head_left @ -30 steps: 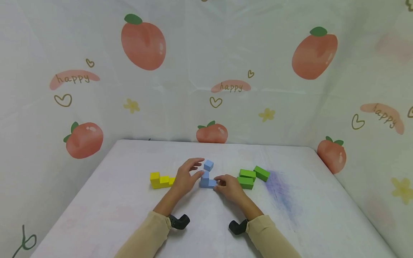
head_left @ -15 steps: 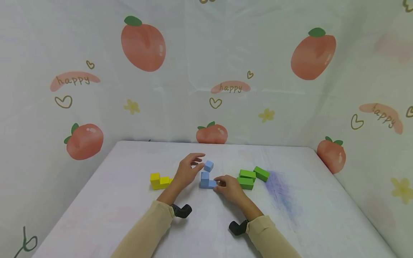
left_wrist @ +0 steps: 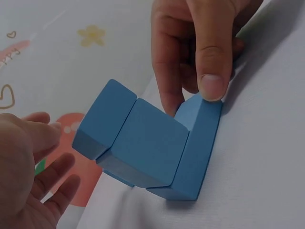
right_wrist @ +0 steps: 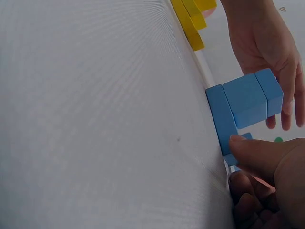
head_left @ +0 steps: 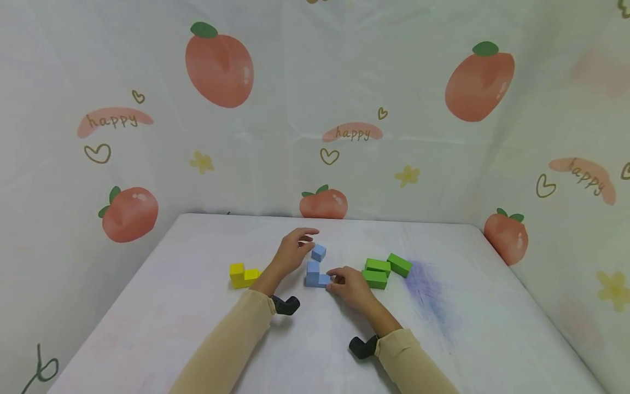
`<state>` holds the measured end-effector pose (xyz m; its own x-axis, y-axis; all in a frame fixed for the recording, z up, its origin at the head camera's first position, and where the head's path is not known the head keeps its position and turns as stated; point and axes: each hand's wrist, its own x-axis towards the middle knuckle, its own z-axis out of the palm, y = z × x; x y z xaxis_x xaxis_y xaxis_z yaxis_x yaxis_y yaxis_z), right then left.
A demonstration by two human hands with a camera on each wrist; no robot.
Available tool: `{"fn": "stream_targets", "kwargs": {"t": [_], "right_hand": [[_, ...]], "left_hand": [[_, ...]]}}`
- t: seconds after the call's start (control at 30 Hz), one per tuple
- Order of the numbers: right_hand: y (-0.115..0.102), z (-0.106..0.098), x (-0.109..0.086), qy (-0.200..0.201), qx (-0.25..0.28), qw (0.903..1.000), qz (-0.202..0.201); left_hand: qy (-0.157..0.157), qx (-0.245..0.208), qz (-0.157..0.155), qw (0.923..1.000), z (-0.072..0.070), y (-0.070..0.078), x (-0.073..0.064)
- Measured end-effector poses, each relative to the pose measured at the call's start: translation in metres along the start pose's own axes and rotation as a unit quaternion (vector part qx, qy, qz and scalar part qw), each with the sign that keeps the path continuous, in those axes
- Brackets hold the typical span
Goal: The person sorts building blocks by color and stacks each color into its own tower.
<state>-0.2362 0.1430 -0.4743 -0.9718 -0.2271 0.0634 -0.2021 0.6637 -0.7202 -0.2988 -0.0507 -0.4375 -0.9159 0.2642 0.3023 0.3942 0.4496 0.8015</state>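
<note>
A blue block structure [head_left: 313, 272] stands mid-table, a long base block [left_wrist: 200, 148] carrying a cube [left_wrist: 145, 140] and a thinner block [left_wrist: 106, 117] on top. My right hand [head_left: 351, 287] pinches the right end of the base block between thumb and fingers. Behind the structure lies a loose blue cube [head_left: 318, 252], mostly hidden in the left wrist view. My left hand [head_left: 290, 253] is beside that cube, fingers extended above it and thumb near its left side. From the head view I cannot tell whether the thumb touches the cube.
Yellow blocks [head_left: 241, 276], stepped in shape, stand to the left, partly behind the left forearm. Several green blocks [head_left: 378, 266] lie to the right of the right hand. A patterned cloth [head_left: 275, 137] hangs behind the white table [head_left: 472, 306].
My left hand has moved away from the blue structure, back and to the right, toward the loose cube. The right hand keeps its hold and the blocks have not moved.
</note>
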Motion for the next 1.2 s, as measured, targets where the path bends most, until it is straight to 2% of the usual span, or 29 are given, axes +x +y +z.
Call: {"fn": "stream_targets", "kwargs": {"t": [0.23,0.47,0.73,0.97,1.2], "right_hand": [[0.000,0.000,0.000,0.003,0.006,1.0000,-0.006],[-0.001,0.001,-0.002,0.000,-0.001,1.0000,-0.002],[-0.001,-0.001,-0.002,-0.003,0.002,1.0000,-0.001],[0.000,0.000,-0.001,-0.004,0.001,1.0000,0.004],[0.000,-0.001,-0.002,-0.002,-0.002,1.0000,-0.003]], "left_hand": [[-0.039,0.014,-0.016,0.9990,0.002,-0.005,0.009],[-0.071,0.020,-0.048,0.9961,0.003,-0.013,0.008],[-0.094,0.017,-0.069,0.9931,0.004,-0.017,0.007],[-0.110,0.020,-0.074,0.9910,0.007,-0.018,0.009],[-0.117,0.027,-0.060,0.9910,0.010,-0.023,0.010]]}}
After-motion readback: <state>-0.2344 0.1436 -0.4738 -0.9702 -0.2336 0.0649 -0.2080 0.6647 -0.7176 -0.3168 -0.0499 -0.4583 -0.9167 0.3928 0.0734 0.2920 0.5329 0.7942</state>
